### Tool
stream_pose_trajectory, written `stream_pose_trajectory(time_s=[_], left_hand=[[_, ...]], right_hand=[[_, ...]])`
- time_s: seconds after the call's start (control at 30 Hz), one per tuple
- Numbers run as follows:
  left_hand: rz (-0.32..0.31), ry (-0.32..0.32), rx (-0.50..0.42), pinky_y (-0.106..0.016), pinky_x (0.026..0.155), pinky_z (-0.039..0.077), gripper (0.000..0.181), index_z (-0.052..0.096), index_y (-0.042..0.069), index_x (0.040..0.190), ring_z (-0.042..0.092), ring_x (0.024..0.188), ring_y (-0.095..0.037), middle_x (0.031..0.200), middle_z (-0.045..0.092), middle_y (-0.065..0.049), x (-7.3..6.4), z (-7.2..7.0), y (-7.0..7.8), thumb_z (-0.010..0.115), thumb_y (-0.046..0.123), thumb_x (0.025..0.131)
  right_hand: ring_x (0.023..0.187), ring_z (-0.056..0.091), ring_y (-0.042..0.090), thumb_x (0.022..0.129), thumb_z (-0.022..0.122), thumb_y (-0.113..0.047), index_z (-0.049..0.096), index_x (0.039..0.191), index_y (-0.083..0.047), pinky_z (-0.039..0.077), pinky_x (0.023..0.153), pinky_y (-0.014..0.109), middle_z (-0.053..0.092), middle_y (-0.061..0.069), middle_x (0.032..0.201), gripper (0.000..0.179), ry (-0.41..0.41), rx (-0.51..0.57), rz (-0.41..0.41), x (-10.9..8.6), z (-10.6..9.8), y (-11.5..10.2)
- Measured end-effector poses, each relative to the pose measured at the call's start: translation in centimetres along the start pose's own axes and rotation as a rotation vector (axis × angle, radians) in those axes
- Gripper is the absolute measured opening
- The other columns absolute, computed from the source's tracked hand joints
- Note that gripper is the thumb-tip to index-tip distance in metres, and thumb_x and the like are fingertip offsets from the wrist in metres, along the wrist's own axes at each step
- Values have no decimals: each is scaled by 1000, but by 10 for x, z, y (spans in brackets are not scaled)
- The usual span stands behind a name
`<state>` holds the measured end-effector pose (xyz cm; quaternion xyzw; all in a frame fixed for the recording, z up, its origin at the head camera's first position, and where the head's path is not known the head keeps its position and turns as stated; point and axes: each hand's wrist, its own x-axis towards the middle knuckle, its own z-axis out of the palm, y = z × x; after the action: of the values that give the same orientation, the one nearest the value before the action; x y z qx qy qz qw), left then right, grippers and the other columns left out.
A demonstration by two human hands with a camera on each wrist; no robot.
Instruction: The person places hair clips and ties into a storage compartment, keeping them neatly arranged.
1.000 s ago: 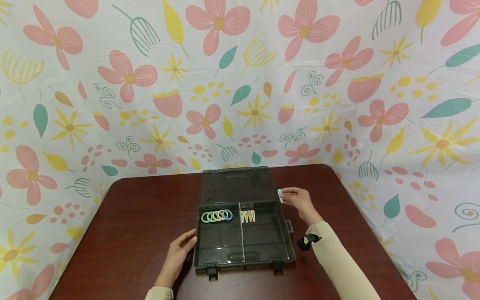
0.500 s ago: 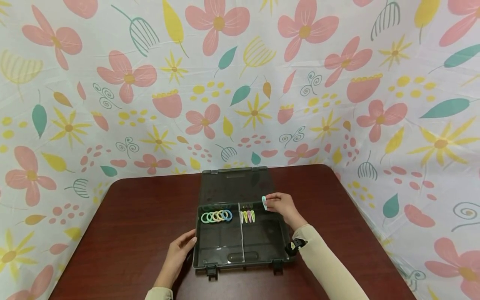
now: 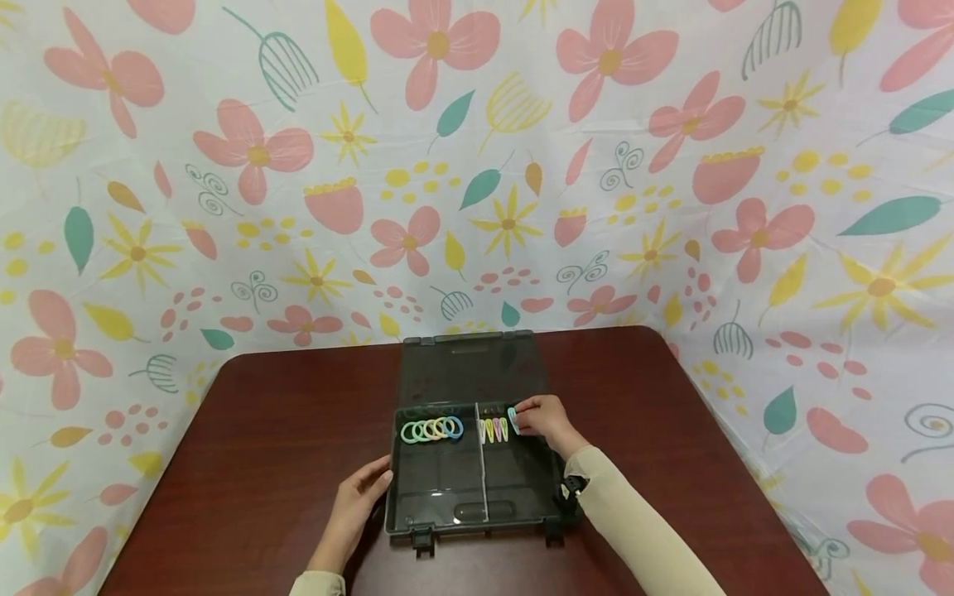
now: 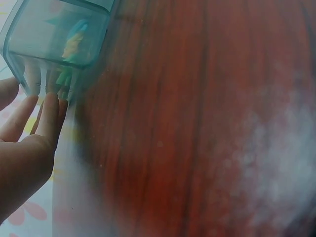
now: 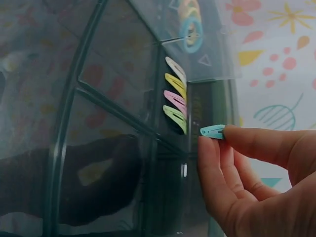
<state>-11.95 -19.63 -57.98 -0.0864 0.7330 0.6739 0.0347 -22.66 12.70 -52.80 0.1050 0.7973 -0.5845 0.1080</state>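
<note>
A dark see-through plastic case lies open on the table, split by a pale divider. My right hand pinches a light blue snap hair clip between thumb and fingertip, over the back of the right compartment. Just left of it, a row of several snap hair clips in white, yellow, pink and green lies against the divider. Overlapping hair rings in green, yellow and blue lie at the back of the left compartment. My left hand touches the case's left wall with its fingertips, fingers fairly straight.
The case's lid is folded back flat behind it on the dark red wooden table. Two latches hang at the front edge. A floral cloth stands behind and along the sides of the table.
My right hand has moved left and down with the light blue hair clip, from beyond the case's right edge to over the right compartment. The left hand has stayed in place.
</note>
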Motion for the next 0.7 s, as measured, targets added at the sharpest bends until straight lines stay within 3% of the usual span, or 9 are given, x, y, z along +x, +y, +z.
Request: stream_pose_trajectory(time_s=[0.27, 0.43, 0.7], left_hand=[[-7, -6, 1, -21, 88, 46, 43, 57, 2, 133, 54, 113, -12, 133, 56, -16, 2, 0, -1, 65, 18, 93], [-15, 3, 12, -26, 91, 47, 43, 57, 3, 133, 54, 115, -17, 133, 56, -16, 2, 1, -1, 65, 18, 93], [-9, -7, -6, -21, 88, 46, 43, 56, 2, 133, 54, 113, -13, 134, 55, -17, 0, 1, 1, 65, 18, 93]], right_hand=[[77, 68, 23, 85, 66, 6, 68, 102, 8, 57, 66, 36, 68, 20, 93, 17, 24, -34, 96, 5, 4, 7], [72, 67, 20, 84, 67, 6, 69, 99, 8, 57, 64, 36, 68, 18, 88, 15, 28, -38, 106, 7, 7, 7], [69, 66, 20, 82, 69, 7, 69, 97, 8, 57, 62, 34, 69, 18, 86, 15, 41, -30, 137, 10, 9, 9]])
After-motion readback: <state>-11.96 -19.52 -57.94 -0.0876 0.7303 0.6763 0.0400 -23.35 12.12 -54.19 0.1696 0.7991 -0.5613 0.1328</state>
